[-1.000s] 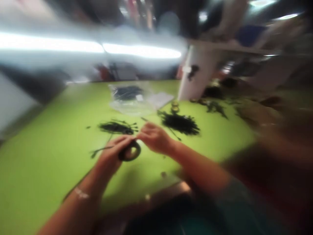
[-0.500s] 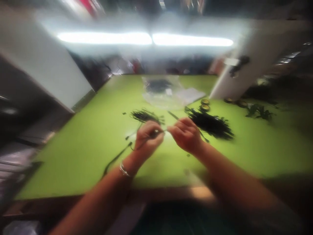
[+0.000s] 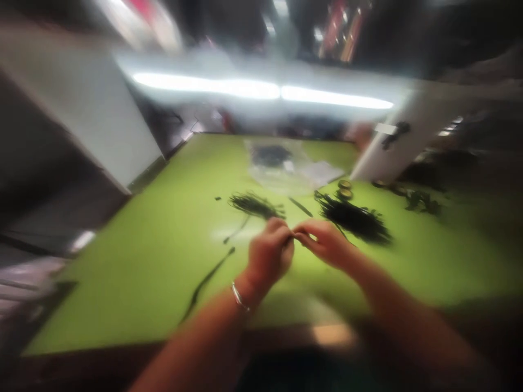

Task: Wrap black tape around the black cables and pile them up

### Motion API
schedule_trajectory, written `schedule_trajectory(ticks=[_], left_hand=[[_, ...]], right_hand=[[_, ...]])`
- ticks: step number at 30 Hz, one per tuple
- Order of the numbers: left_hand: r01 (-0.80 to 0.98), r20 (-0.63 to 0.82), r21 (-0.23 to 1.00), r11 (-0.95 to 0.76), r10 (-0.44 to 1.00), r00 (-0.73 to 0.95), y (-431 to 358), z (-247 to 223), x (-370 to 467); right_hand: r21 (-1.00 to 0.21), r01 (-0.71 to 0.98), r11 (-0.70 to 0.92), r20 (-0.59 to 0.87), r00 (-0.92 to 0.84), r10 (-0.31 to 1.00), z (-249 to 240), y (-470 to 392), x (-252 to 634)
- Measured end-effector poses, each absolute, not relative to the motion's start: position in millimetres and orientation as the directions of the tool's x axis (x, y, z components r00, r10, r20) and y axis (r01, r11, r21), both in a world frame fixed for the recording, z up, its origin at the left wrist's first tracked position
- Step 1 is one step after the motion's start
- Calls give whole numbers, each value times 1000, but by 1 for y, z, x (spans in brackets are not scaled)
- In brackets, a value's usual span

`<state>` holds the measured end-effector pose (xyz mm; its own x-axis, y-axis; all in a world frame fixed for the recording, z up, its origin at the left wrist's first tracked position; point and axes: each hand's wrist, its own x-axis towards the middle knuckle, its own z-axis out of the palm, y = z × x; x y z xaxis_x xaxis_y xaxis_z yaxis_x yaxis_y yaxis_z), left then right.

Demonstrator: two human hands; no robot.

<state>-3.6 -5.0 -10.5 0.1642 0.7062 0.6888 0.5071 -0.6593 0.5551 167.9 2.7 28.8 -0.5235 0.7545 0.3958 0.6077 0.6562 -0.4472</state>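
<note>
Above the green table, my left hand is closed, its fingertips meeting those of my right hand. My right hand pinches from the other side, thumb and forefinger together. Whatever lies between the fingertips is too small and blurred to name. Just behind my left hand is a small bundle of dark cords. A larger black bundle lies beyond my right hand, to the right. Between the bundles is a thin dark tool. One black cord lies left of my left forearm.
A clear plastic bag with dark contents lies toward the back, beside a white paper. Two yellow-and-black rolls sit behind the larger bundle. White panels stand at both sides, with bright tube lights above the table.
My left hand has turned and closed more, and the thin cord seen at it before no longer shows. Both hands appear farther right and lower. The camera view has shifted.
</note>
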Motion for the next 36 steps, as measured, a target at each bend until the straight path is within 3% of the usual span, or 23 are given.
schedule_trajectory(ticks=[3, 7, 10, 13, 16, 20, 25, 33, 36], left_hand=[[577, 731, 451, -682, 653, 200, -9, -5, -4], [580, 749, 390, -715, 613, 253, -12, 4, -5], [510, 729, 454, -730, 634, 258, -9, 7, -4], [257, 721, 609, -751, 658, 215, 0, 7, -2], [-64, 695, 709, -703, 679, 236, 8, 4, 1], [-330, 532, 840, -431, 775, 341, 9, 1, 3], [-406, 373, 891, -203, 837, 400, 7, -4, 1], [-441, 143, 895, 61, 898, 415, 20, -16, -7], [-444, 106, 893, 79, 919, 379, 21, -15, -10]], right_hand=[[-525, 628, 575, 285, -507, 814, 38, -1, 167], [-340, 767, 544, 259, -480, 838, 58, -7, 165], [-165, 839, 518, 251, -473, 845, 77, -11, 164], [-98, 844, 528, 268, -489, 830, 95, -19, 164], [-140, 861, 490, 287, -438, 852, 102, -33, 164], [-183, 890, 419, 361, -335, 870, 94, -50, 158], [-158, 896, 416, 526, -280, 803, 75, -51, 147], [-443, 814, 375, 507, -118, 854, 44, -18, 142], [-427, 781, 455, 521, -199, 830, 41, -3, 143]])
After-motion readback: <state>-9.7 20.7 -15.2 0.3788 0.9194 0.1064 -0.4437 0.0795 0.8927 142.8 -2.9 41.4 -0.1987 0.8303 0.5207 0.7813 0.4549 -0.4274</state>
